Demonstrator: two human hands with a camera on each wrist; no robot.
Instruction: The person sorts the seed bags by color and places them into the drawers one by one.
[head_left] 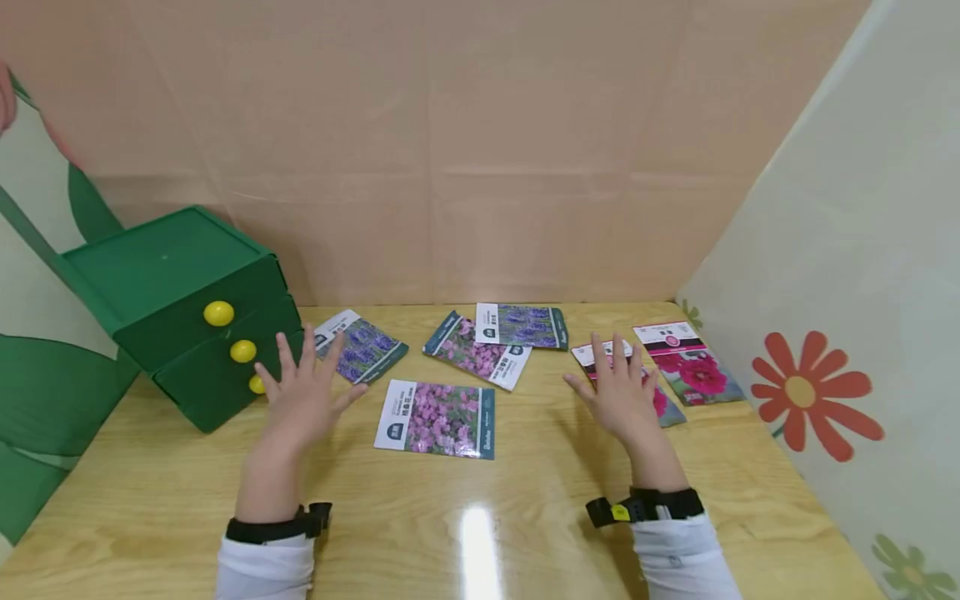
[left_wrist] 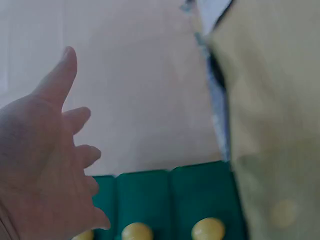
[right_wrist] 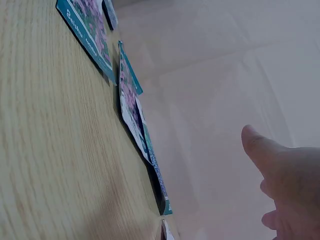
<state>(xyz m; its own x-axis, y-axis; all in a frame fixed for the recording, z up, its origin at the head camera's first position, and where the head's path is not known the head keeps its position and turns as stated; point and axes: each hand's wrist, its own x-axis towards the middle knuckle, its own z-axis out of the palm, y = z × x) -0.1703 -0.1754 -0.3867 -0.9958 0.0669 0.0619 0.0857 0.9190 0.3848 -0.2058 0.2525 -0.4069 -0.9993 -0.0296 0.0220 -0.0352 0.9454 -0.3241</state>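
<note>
One lavender packet (head_left: 367,350) is laid just to the right of the green drawer cabinet (head_left: 165,250), with a pink-flower packet (head_left: 442,421) set farther right of it. Farther right again, a second pink packet (head_left: 461,343) is partly covered by a second lavender packet (head_left: 525,323). Farthest from the cabinet, two magenta-flower packets (head_left: 701,375) are placed side by side. Nothing is grasped: the fingers of the left hand (head_left: 296,408) are spread just right of the cabinet, and those of the right hand (head_left: 626,400) are spread well to its right.

Trouble seems likeliest at the overlapped pair: if the lower packet were pulled first, the upper could be dragged along or dropped, or both could be picked up as one. Because the packets are thin and lie nearly flat on the table (head_left: 540,500), their edges might be missed by the fingers, and a packet might be pushed away or creased instead. Beside the cabinet, its yellow knobs (head_left: 219,313) could be knocked by the left hand, and a drawer jarred, if the nearest packet were reached for carelessly.
</note>
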